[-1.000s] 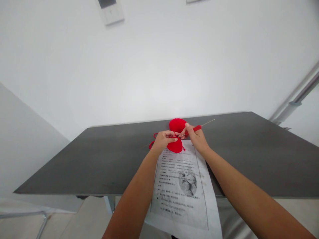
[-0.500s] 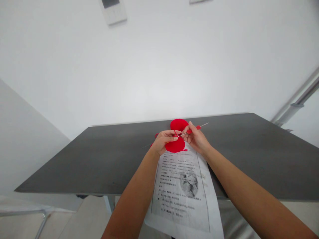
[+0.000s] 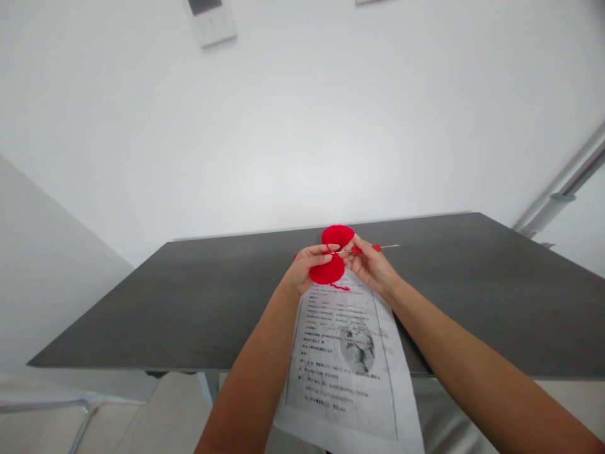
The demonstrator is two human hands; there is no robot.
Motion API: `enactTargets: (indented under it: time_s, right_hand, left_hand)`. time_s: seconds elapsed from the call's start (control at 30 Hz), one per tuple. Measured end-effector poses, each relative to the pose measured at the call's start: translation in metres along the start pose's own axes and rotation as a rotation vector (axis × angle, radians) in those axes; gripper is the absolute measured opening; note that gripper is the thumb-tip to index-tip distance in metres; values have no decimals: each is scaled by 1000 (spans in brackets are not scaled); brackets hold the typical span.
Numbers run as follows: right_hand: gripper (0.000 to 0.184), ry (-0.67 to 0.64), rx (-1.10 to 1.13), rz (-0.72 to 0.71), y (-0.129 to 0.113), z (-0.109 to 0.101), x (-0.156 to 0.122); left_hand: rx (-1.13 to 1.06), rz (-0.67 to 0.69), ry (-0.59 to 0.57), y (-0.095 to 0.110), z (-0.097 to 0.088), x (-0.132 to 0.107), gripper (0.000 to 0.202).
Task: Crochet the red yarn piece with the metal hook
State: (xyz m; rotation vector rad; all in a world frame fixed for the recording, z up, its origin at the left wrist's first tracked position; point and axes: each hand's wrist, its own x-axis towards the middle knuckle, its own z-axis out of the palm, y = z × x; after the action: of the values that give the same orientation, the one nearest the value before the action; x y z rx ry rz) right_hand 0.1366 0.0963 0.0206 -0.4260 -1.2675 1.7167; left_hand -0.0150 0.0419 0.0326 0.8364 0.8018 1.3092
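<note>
- Head view, centre of frame: your left hand pinches the red crocheted piece between thumb and fingers, just above the dark table. A slackened pinch would likely let the piece turn and the working loop slide off.
- Your right hand is closed in a pinch on the red grip of the crochet hook, whose metal end meets the piece right beside your left fingertips. A push at the wrong angle could split the strand or jab a finger.
- Just behind both hands, the red yarn ball sits on the table; whether it touches them cannot be told. A sharp tug on the strand could roll it toward the table's far edge, higher in the frame.
- Below the piece, a loose yarn tail hangs over the top of the printed sheet. The hook could catch it and work it into a stitch.
- At lower centre, the sheet overhangs the table's near edge between your forearms. A brush from either arm could probably drag it off.
- Individual stitches are too small to read from here, so you could miss a dropped loop.
</note>
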Motion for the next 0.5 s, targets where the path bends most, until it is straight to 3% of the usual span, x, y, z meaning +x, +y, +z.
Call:
enactTargets:
  time_s: [0.2,0.5]
  right_hand:
    - [39,26,-5,-25,2,0,-1]
    - [30,8,226,19,4,2,0]
  left_hand:
    - [-1,-18,-27,0,-2,0,37]
    - [48,-37,-65,1,-7,1,36]
